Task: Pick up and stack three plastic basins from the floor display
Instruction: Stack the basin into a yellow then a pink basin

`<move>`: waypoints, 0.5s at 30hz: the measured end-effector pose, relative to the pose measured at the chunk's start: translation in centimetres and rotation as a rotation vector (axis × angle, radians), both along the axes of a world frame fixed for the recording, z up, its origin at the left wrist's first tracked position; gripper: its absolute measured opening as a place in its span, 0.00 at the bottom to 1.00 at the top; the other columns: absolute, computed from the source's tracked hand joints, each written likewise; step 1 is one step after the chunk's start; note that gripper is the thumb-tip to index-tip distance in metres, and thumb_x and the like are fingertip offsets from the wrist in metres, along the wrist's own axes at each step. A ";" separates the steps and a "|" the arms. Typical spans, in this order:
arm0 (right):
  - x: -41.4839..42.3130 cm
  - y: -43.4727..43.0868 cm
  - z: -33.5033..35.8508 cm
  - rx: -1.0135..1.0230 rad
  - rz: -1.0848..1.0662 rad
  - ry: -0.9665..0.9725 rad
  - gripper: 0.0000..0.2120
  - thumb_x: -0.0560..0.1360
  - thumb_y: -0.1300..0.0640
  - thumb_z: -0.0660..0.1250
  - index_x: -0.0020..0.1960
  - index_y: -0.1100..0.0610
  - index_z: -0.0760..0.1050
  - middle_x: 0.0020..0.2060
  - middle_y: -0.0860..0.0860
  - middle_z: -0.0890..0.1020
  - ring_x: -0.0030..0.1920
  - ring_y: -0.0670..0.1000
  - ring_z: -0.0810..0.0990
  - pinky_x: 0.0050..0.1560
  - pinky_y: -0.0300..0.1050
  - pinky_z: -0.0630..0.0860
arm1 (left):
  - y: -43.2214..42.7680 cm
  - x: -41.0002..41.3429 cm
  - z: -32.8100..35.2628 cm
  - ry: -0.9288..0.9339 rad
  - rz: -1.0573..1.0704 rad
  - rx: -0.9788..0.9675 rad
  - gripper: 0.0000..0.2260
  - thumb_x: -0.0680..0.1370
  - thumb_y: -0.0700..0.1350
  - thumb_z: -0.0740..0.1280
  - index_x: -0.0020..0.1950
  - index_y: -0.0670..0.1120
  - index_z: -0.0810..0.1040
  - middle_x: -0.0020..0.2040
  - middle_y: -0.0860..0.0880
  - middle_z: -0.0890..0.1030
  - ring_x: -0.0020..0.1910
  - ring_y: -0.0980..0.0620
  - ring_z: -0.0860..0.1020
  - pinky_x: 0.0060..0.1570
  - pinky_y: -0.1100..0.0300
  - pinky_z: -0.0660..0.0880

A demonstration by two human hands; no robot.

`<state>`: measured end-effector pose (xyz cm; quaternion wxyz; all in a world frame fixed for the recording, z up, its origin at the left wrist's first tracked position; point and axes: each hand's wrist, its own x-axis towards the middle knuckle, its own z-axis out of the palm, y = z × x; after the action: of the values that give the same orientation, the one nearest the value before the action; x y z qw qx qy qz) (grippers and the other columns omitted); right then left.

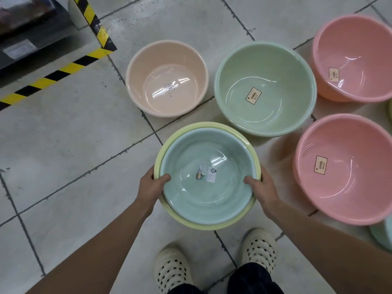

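I see even, bright overhead light; white glare streaks sit inside the green basin [265,90], shadows stay soft, and tile lines bend near the edges.

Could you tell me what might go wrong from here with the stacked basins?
The blue basin sits off-centre in the yellow basin, so it could shift. The left hand and right hand grip only the near rims, so the stack may tip forward. The green basin on the floor lies close ahead.
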<state>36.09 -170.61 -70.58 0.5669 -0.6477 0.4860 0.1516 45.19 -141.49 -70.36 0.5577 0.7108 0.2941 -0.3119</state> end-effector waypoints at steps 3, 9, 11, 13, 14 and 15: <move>0.0 0.2 -0.5 0.018 -0.001 -0.028 0.30 0.71 0.60 0.68 0.69 0.40 0.72 0.54 0.45 0.83 0.55 0.51 0.82 0.56 0.54 0.81 | 0.1 -0.1 -0.6 -0.008 0.004 -0.022 0.16 0.74 0.37 0.70 0.61 0.48 0.80 0.52 0.48 0.84 0.50 0.46 0.83 0.41 0.56 0.78; 1.7 -0.4 0.3 0.083 -0.008 -0.028 0.33 0.69 0.69 0.67 0.69 0.45 0.72 0.53 0.52 0.83 0.52 0.55 0.83 0.50 0.55 0.83 | -0.9 1.2 0.2 0.035 0.047 -0.046 0.25 0.67 0.40 0.72 0.63 0.44 0.74 0.54 0.43 0.82 0.48 0.44 0.83 0.40 0.53 0.79; 2.4 -0.6 1.0 0.091 0.004 -0.036 0.32 0.68 0.70 0.66 0.66 0.43 0.74 0.51 0.51 0.84 0.52 0.56 0.84 0.51 0.55 0.83 | -0.6 1.4 0.6 0.059 0.079 -0.046 0.24 0.67 0.37 0.72 0.63 0.43 0.74 0.54 0.43 0.82 0.47 0.45 0.82 0.40 0.54 0.78; 3.1 -0.8 2.1 0.112 0.027 -0.049 0.31 0.66 0.68 0.66 0.64 0.42 0.76 0.50 0.50 0.85 0.51 0.55 0.84 0.48 0.53 0.83 | -0.2 1.6 1.5 0.063 0.087 -0.042 0.30 0.62 0.40 0.73 0.64 0.42 0.74 0.55 0.42 0.82 0.49 0.43 0.83 0.39 0.53 0.80; 3.5 -0.9 2.8 0.120 0.043 -0.056 0.32 0.65 0.67 0.67 0.64 0.42 0.77 0.50 0.50 0.86 0.51 0.55 0.84 0.46 0.51 0.82 | 0.0 1.7 2.2 0.059 0.084 -0.041 0.31 0.60 0.41 0.73 0.64 0.42 0.75 0.55 0.41 0.82 0.50 0.42 0.84 0.39 0.52 0.80; 3.9 -1.0 3.8 0.129 0.055 -0.066 0.32 0.65 0.67 0.67 0.64 0.43 0.77 0.50 0.50 0.86 0.51 0.55 0.84 0.44 0.49 0.81 | 0.1 1.9 3.0 0.057 0.079 -0.043 0.30 0.59 0.41 0.73 0.62 0.42 0.76 0.55 0.41 0.83 0.50 0.41 0.84 0.40 0.52 0.81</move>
<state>39.99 -171.65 -66.79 0.6186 -0.6275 0.4385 0.1768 47.12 -141.38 -67.39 0.5762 0.6773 0.3310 -0.3158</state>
